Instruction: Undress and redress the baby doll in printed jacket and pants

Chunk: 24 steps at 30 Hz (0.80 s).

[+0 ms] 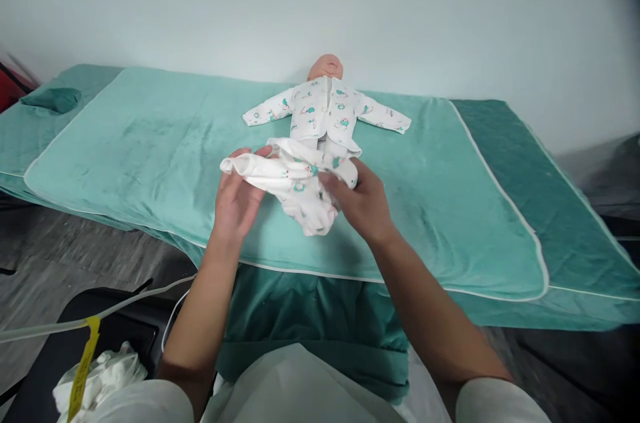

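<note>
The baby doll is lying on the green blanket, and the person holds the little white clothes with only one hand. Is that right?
Not quite. Both hands hold them: the left hand and the right hand each clasp the little white clothes, as the head view shows. The rest stands: the baby doll lies on the green blanket.
</note>
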Each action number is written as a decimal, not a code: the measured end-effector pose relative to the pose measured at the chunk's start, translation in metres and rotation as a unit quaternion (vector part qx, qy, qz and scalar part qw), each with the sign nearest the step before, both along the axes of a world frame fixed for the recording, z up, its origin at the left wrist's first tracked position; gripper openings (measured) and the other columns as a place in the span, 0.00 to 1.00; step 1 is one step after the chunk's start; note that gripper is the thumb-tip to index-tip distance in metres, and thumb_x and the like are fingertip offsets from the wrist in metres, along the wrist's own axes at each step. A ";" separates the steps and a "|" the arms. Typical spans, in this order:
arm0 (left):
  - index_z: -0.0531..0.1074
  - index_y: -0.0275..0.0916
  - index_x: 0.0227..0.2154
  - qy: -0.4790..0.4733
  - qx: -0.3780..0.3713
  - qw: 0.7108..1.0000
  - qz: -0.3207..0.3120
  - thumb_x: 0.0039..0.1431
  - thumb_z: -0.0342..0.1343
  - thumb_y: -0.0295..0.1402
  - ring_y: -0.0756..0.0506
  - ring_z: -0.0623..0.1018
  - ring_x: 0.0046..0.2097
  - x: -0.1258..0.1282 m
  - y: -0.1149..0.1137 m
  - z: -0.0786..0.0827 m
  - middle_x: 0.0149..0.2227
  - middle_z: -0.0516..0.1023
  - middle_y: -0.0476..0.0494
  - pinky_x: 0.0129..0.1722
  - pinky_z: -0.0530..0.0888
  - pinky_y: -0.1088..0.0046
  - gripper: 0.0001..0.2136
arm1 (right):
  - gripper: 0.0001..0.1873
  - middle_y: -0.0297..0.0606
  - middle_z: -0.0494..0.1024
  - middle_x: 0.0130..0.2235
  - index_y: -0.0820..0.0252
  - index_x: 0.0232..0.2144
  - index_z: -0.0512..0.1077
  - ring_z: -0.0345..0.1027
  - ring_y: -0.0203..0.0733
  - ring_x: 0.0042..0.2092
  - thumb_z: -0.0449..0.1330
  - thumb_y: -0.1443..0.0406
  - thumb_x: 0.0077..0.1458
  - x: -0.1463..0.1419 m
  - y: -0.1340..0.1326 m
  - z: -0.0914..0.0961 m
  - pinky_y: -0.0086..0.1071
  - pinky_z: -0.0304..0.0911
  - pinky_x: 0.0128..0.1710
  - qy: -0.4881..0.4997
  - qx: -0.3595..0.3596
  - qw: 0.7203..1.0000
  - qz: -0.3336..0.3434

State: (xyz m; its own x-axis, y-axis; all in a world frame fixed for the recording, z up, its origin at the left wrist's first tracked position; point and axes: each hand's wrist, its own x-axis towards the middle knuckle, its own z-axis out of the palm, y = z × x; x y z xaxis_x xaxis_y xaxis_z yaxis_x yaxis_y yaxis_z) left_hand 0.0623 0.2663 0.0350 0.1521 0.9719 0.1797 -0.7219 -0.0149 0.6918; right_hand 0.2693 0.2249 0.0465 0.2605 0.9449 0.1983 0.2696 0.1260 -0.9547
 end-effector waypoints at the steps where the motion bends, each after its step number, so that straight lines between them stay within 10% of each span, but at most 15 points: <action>1: 0.77 0.46 0.48 0.011 0.009 1.000 -0.013 0.59 0.67 0.45 0.39 0.81 0.57 0.002 0.000 0.000 0.54 0.83 0.43 0.56 0.78 0.60 0.17 | 0.19 0.32 0.78 0.31 0.53 0.34 0.73 0.73 0.43 0.35 0.68 0.47 0.54 -0.003 0.004 0.005 0.37 0.70 0.35 0.070 -0.011 0.997 0.007; 5: 0.74 0.45 0.56 0.095 0.025 0.994 -0.047 0.51 0.72 0.49 0.35 0.74 0.65 0.012 -0.006 -0.011 0.62 0.76 0.38 0.60 0.76 0.60 0.30 | 0.19 0.35 0.84 0.43 0.50 0.43 0.76 0.78 0.47 0.47 0.63 0.46 0.57 -0.011 0.030 0.018 0.41 0.75 0.44 0.295 -0.020 0.952 0.075; 10: 0.68 0.50 0.62 0.195 0.068 0.967 -0.146 0.46 0.76 0.37 0.36 0.72 0.66 0.022 -0.019 -0.032 0.69 0.67 0.40 0.58 0.77 0.62 0.40 | 0.26 0.38 0.85 0.42 0.50 0.43 0.77 0.78 0.54 0.52 0.60 0.39 0.54 -0.018 0.046 0.011 0.49 0.77 0.48 0.349 -0.066 0.927 0.125; 14: 0.72 0.43 0.55 0.274 0.048 0.960 0.018 0.44 0.76 0.41 0.39 0.78 0.57 0.028 -0.016 -0.038 0.59 0.77 0.39 0.54 0.76 0.65 0.34 | 0.28 0.39 0.84 0.42 0.52 0.48 0.75 0.79 0.54 0.48 0.63 0.42 0.55 -0.026 0.035 -0.005 0.48 0.77 0.44 0.340 -0.057 0.931 0.123; 21: 0.68 0.40 0.30 0.415 0.054 0.880 0.225 0.52 0.67 0.34 0.49 0.71 0.33 0.012 -0.002 -0.008 0.30 0.73 0.53 0.33 0.69 0.75 0.11 | 0.18 0.38 0.81 0.41 0.53 0.44 0.75 0.77 0.46 0.43 0.64 0.49 0.61 -0.012 0.010 -0.001 0.43 0.74 0.44 -0.022 0.031 0.995 0.094; 24: 0.69 0.41 0.32 0.403 0.043 0.883 0.237 0.52 0.65 0.31 0.51 0.70 0.32 0.010 0.008 0.018 0.30 0.72 0.54 0.32 0.68 0.76 0.10 | 0.18 0.43 0.78 0.56 0.50 0.54 0.72 0.74 0.50 0.54 0.63 0.56 0.63 -0.009 0.001 0.017 0.47 0.73 0.51 -0.214 0.178 0.957 0.077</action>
State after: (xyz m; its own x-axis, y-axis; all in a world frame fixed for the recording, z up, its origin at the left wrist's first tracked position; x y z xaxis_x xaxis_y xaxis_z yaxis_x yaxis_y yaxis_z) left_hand 0.0721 0.2745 0.0527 -0.1566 0.9484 0.2758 0.1057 -0.2616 0.9594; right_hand 0.2598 0.2262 0.0636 -0.0536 0.8188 0.5716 0.5783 0.4921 -0.6507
